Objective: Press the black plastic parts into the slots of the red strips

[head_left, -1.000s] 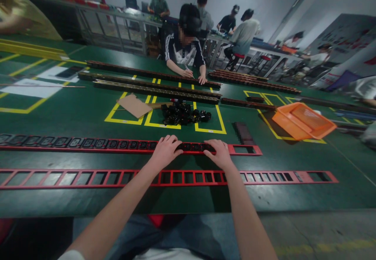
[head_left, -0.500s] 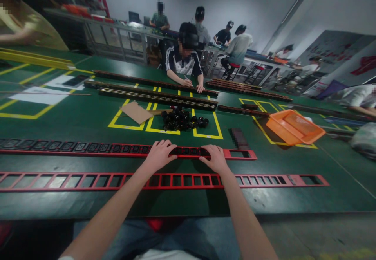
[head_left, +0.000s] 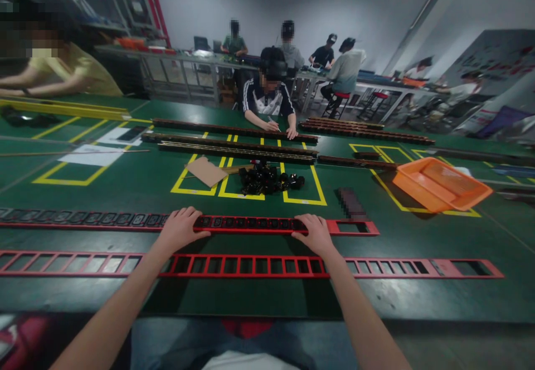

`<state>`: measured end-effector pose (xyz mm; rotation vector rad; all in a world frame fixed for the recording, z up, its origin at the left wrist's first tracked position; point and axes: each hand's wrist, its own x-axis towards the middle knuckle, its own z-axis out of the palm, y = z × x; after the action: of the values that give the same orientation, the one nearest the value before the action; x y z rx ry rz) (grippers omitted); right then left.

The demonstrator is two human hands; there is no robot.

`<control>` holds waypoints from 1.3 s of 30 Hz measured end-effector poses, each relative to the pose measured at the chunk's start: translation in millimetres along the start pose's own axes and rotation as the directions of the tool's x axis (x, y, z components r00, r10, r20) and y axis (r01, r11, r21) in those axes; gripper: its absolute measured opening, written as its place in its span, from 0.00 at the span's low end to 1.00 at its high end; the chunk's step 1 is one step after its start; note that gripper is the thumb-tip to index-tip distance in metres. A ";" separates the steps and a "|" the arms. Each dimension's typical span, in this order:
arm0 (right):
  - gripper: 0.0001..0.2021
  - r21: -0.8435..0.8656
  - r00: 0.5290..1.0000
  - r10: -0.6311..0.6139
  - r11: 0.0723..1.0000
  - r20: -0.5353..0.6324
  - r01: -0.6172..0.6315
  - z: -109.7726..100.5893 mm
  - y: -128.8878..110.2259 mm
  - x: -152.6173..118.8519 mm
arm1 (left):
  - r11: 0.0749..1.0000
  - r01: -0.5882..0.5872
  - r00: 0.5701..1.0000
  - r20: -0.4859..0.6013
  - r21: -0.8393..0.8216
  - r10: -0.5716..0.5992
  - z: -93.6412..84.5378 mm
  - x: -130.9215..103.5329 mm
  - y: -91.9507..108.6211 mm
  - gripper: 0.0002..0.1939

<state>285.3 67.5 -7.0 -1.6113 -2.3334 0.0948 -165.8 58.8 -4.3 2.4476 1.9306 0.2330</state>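
A long red strip fitted with a row of black socket-like inserts lies across the green table. My left hand grips it left of middle, fingers over the far edge and thumb along the near edge. My right hand holds the same strip close to its right end, in a like grip. Under each palm some inserts are hidden. Nearer to me and roughly parallel lies a second red strip with open rectangular slots, passing beneath my forearms.
Beyond the strips are a pile of black parts, a cardboard piece, a dark block and an orange bin. Long dark rails run across the table. A co-worker sits opposite, writing; another person leans in at left.
My left hand has slid left along the strip, widening the gap between my hands and exposing more inserts. My right hand stays near the right end. The camera view has shifted slightly.
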 end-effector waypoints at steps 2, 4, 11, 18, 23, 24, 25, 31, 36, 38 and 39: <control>0.20 0.000 1.000 0.004 1.000 0.000 -0.004 1.0 0.3 0.0 | 0.999 0.009 1.000 -0.006 0.044 -0.009 -2.6 -4.8 -11.9 0.28; 0.19 -0.002 1.000 0.005 1.000 0.003 -0.005 1.6 0.2 -0.1 | 0.997 0.011 1.000 -0.029 0.079 -0.009 -3.3 -7.6 -17.0 0.28; 0.20 -0.013 1.000 0.006 1.000 -0.007 -0.006 2.5 0.6 -0.7 | 0.999 -0.002 0.999 -0.049 0.036 0.003 -0.4 -7.5 -14.4 0.27; 0.20 0.011 1.000 0.001 1.000 0.009 -0.001 1.8 2.1 -0.3 | 0.999 0.025 0.999 -0.034 0.023 -0.024 0.4 -7.2 -16.6 0.28; 0.21 -0.027 0.999 0.020 0.999 0.036 -0.019 -2.6 -6.1 3.9 | 1.000 0.028 0.999 -0.024 0.006 -0.027 -3.9 -7.1 -13.4 0.26; 0.21 -0.040 0.999 0.023 0.999 0.046 -0.021 -2.8 -10.1 6.0 | 1.000 0.030 0.999 -0.020 0.004 -0.030 -4.8 -7.0 -12.9 0.26; 0.21 -0.052 0.998 0.021 0.999 0.058 -0.018 -2.5 -15.0 8.6 | 0.999 0.036 0.999 -0.014 0.001 -0.036 -5.6 -6.8 -12.4 0.25; 0.26 -0.032 0.989 -0.055 0.998 0.136 0.060 8.4 -57.2 28.0 | 0.998 0.058 0.998 0.007 -0.025 -0.058 -7.9 -6.2 -12.9 0.26; 0.23 -0.054 0.985 -0.021 0.998 0.173 0.030 12.4 -74.0 37.0 | 0.999 0.049 0.999 0.011 -0.009 -0.049 -6.9 -5.6 -15.1 0.28; 0.22 -0.048 0.984 -0.018 0.998 0.177 0.027 11.4 -71.6 36.3 | 0.999 0.054 0.998 0.010 -0.006 -0.054 -6.5 -5.4 -13.6 0.28; 0.22 -0.044 0.984 -0.019 0.999 0.177 0.027 10.8 -69.2 35.1 | 0.998 0.057 0.998 0.010 -0.008 -0.056 -6.4 -5.4 -11.8 0.28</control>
<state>208.5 75.7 5.6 -1.6588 -2.5035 0.1864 -179.3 55.9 0.3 2.3803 1.9873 0.2270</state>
